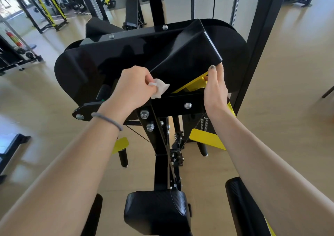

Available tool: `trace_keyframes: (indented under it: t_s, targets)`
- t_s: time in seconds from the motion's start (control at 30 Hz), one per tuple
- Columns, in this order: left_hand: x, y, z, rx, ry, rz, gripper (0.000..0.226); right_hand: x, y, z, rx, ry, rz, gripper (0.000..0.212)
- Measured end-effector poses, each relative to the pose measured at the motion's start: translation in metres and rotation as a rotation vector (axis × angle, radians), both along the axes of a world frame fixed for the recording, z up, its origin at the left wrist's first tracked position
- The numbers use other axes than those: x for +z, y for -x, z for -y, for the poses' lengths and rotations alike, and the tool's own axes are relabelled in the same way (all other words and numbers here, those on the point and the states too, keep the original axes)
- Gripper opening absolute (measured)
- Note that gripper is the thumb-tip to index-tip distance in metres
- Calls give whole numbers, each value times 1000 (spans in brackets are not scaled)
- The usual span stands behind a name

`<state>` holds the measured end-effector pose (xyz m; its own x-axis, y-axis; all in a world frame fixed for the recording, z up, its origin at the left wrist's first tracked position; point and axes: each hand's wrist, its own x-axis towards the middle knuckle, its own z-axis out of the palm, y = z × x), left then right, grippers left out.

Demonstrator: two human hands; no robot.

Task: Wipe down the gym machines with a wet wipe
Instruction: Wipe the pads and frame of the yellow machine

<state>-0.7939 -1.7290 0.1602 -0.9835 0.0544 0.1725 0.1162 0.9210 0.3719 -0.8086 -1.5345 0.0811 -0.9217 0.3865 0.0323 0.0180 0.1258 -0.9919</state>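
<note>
Left hand (134, 86) pinches wipe (160, 89) against machine (180, 55).

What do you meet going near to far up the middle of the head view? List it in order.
Seat pad → black upright post → bolted crossbar → wipe, pinched by the left hand → black cover, touched at its corner by the right hand → far bench.

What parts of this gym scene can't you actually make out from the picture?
- Head view: most of the wipe is hidden inside the left hand.
- The right hand's fingertips are hidden behind the black cover.
- The seat pad is cut off by the bottom edge.
- The far racks are blurred and too small to read.
</note>
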Motion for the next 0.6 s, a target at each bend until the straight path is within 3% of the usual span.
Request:
trace_keyframes:
  t_s: [0.13, 0.17, 0.27, 0.43, 0.53, 0.6]
  targets:
    - [-5, 12, -30, 124, 36, 103, 15, -2, 1, -2, 14, -2, -20, 52]
    - [-7, 15, -38, 187, -4, 125, 11, -3, 1, -2, 11, -4, -19, 52]
    - [-17, 19, -62, 326, -243, 158, 43, -4, 3, -2, -5, -3, -7, 51]
    - [-20, 21, -80, 493, -474, 100, 32, -6, 4, -4, 0, 3, -7, 47]
    - [-25, 30, -89, 554, -560, 138, 57, -5, 4, -3, -9, 7, -3, 47]
    - [-25, 36, -95, 546, -584, 185, 58, -5, 3, -2, -16, 14, -2, 47]
